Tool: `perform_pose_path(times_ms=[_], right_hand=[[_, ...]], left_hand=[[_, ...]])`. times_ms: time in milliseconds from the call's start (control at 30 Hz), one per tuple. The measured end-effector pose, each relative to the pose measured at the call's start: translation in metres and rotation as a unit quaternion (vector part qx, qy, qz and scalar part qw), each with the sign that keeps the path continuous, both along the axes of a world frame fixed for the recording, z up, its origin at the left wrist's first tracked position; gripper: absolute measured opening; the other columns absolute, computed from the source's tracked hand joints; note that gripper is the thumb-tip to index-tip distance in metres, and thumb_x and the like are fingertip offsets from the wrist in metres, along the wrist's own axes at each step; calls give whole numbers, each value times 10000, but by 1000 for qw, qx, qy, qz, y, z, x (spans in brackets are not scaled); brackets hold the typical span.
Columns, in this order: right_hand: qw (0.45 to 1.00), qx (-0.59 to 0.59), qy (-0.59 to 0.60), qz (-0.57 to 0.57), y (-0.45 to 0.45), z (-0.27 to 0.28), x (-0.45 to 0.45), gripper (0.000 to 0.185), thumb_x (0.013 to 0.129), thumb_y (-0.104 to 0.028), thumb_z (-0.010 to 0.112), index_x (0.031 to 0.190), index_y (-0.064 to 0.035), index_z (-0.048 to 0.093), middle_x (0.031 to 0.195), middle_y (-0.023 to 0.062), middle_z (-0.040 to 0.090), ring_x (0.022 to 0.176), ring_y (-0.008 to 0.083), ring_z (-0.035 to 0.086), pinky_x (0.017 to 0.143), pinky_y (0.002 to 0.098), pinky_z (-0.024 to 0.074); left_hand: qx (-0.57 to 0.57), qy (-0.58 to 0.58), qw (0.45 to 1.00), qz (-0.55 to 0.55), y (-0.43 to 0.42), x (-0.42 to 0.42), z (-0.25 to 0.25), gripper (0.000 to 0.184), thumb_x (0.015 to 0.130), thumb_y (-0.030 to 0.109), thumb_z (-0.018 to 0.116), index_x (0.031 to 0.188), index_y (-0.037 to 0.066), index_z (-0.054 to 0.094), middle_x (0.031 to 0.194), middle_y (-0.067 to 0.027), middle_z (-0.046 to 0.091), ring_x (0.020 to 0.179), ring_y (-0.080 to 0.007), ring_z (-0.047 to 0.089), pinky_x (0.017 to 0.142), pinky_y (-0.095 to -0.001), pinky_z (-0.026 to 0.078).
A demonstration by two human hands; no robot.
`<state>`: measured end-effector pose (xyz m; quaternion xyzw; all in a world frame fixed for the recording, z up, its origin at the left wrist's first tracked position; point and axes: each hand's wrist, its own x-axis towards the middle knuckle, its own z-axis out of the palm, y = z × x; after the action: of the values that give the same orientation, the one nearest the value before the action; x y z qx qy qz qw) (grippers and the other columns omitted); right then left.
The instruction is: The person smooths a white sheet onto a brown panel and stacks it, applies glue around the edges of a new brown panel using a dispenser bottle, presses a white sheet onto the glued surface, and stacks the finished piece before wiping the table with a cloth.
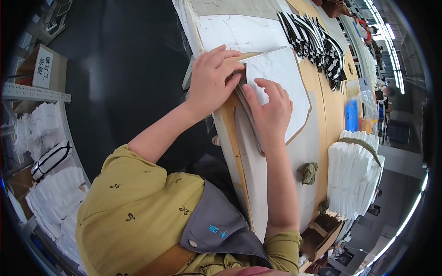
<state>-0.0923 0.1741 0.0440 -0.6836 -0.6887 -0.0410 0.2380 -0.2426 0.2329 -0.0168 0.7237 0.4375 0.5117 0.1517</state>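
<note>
My left hand [214,78] is at the upper end of a narrow dark brown strip [251,117], with thumb and forefinger closed on it. My right hand [271,110] hovers over a white panel [276,69], its thumb and curved fingers apart. The strip runs along the near side of this panel, passing beside my right wrist. Tan edging shows around the panel, which lies flat on the worktable [308,142]. Part of the strip is hidden behind my fingers.
Black-and-white strips [317,48] are heaped at the table's far side. A crumpled olive cloth [308,173] lies right of my forearm. Beyond it stand a tied white stack [352,175] and a blue bin [351,115]. Shelves with white bundles [57,193] are at left.
</note>
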Motion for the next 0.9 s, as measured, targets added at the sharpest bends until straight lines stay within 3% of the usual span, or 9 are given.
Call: perform_pose_path(times_ms=[200,367,400,467,533,600,633,733,900], right_hand=[[995,-16,93,5,7,2,4,265,888,-305,757,1017,-76,722,1004,51,728,945,238,669,843,383,468],[940,-107,316,-76,8,3,14,209,929,-183,724,1040,-6,712,919,69,714,818,155,644,758,272,497],[942,-102,311,-75,7,6,18,209,929,-183,724,1040,-6,712,919,69,714,818,155,644,758,272,497],[879,-66,449,-147,1,17,27,224,953,-185,709,1046,19,700,921,25,706,839,138,626,780,268,491],[869,-24,475,-141,-8,17,48,198,975,-190,684,1033,-1,693,934,-1,705,853,125,627,788,274,473],[783,36,606,-132,-16,15,74,140,992,-191,662,1012,-55,684,938,-12,705,861,93,623,798,281,446],[768,35,630,-113,-19,15,83,92,998,-188,654,996,-98,674,944,-22,706,862,72,622,797,283,427],[753,60,643,-128,-24,16,93,98,1004,-190,650,1014,-95,672,945,-22,708,866,76,625,799,280,432],[765,62,628,-127,-26,12,93,100,1005,-198,653,1026,-102,671,941,-25,703,864,71,619,791,273,431]], left_hand=[[60,39,997,-16,-11,14,-4,328,792,38,710,1084,185,723,1349,11,592,1335,-265,507,1135,-494,333],[41,36,998,-33,-14,15,-1,428,791,-32,639,1147,187,730,1359,-13,604,1343,-284,514,1127,-464,350],[38,37,998,-33,-14,16,0,446,785,-46,619,1152,183,727,1358,-17,604,1341,-287,515,1128,-464,352],[37,34,998,-33,-14,16,-3,452,780,-50,612,1153,180,725,1357,-22,604,1340,-289,517,1126,-462,355],[36,22,999,-33,-14,16,-4,458,775,-55,606,1154,176,723,1356,-27,604,1339,-292,519,1123,-461,359],[21,28,999,-42,-13,17,-7,462,757,-64,608,1141,167,722,1354,-38,604,1340,-295,520,1121,-460,362],[24,20,998,-51,-12,19,-9,458,746,-73,609,1127,156,721,1350,-48,605,1339,-299,521,1119,-460,364],[22,27,998,-57,-11,20,-14,383,785,-26,636,1110,161,711,1352,-18,593,1339,-274,506,1121,-469,361],[31,21,997,-67,-11,18,-12,361,794,-29,624,1099,140,716,1343,-36,599,1335,-289,509,1119,-464,360]])
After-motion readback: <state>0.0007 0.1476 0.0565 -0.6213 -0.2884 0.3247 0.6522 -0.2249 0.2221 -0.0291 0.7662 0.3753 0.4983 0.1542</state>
